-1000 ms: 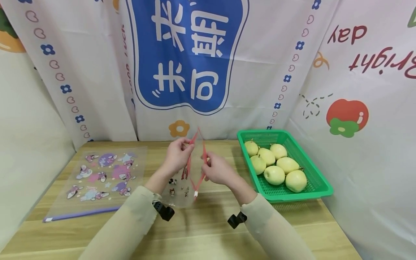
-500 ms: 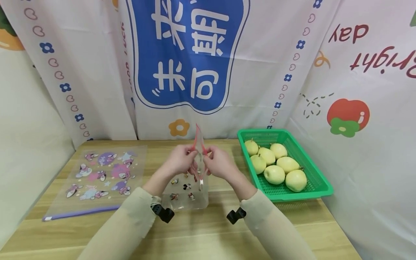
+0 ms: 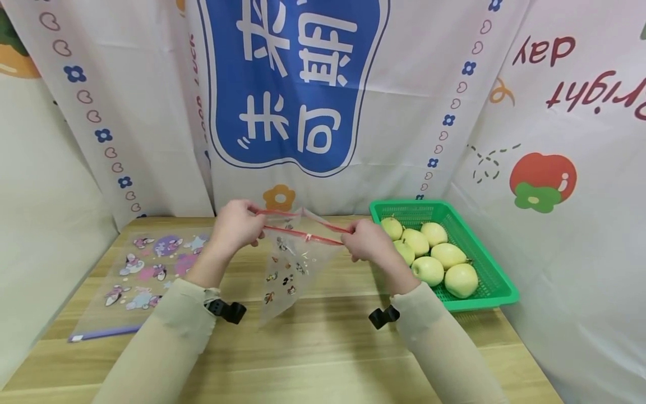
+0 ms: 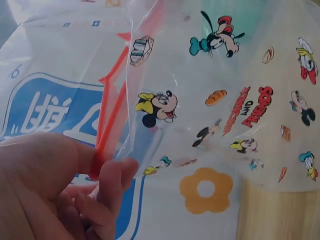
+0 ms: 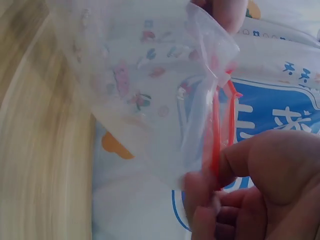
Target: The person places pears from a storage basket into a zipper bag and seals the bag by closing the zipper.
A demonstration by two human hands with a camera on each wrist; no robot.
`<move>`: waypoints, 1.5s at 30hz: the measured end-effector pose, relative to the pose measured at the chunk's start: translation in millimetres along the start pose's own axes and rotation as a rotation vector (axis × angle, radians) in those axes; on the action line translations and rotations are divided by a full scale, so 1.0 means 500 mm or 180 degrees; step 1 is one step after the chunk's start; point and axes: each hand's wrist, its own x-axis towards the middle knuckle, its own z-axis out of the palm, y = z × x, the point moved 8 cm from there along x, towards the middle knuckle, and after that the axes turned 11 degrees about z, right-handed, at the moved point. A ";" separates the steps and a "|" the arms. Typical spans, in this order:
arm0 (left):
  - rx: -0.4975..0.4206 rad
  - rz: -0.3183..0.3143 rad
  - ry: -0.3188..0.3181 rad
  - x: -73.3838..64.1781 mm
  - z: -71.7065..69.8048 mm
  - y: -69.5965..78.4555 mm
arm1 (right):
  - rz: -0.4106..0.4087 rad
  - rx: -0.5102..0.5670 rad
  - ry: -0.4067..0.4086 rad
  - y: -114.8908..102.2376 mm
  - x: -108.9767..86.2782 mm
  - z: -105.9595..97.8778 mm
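A clear zipper bag point(image 3: 287, 269) printed with cartoon characters hangs between both hands over the table, its red zipper edges parted at the top. My left hand point(image 3: 239, 224) pinches the left end of the red edge, and my right hand point(image 3: 367, 240) grips the right end. In the left wrist view, thumb and fingers of the left hand point(image 4: 75, 185) close on the red strip, with the printed bag point(image 4: 200, 100) spread to the right. In the right wrist view, the right hand point(image 5: 250, 185) pinches the other end of the bag point(image 5: 150, 110).
Flat on the wooden table point(image 3: 323, 359) at left lies another clear bag point(image 3: 146, 275) with purple prints and a purple zipper. A green basket point(image 3: 497, 280) holding several pale yellow-green pears point(image 3: 461, 280) stands at right. A printed cloth point(image 3: 404, 112) hangs behind.
My hands have moved apart, left hand leftward and right hand rightward. The bag has lifted, and its red-edged mouth, narrow before, is now stretched wide sideways.
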 end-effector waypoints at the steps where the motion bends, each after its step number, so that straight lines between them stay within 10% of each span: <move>1: -0.0009 0.0011 -0.0002 0.000 0.004 0.000 | 0.0035 0.0035 -0.0048 0.002 0.000 0.000; 13: -0.0098 0.0550 -0.0140 0.006 0.122 0.076 | -0.0166 0.0820 -0.0231 -0.037 -0.002 0.023; 19: 0.0620 0.0366 0.0118 0.014 0.076 0.076 | -0.0112 0.0732 -0.0330 -0.026 0.004 0.001; 26: 0.1018 0.0062 0.0066 0.012 0.029 0.057 | 0.0093 -0.0558 0.0247 0.017 0.025 -0.045; 30: 0.0748 0.0014 -0.0086 0.012 0.030 0.048 | 0.0129 -0.0511 0.0149 0.029 0.034 -0.045; 38: -0.0881 -0.0012 -0.0219 0.020 0.047 0.028 | -0.0017 -0.0364 0.0160 0.036 0.042 -0.039; 45: -0.0996 0.0133 -0.0347 0.020 0.067 0.039 | -0.0149 -0.0326 -0.0072 0.020 0.050 -0.026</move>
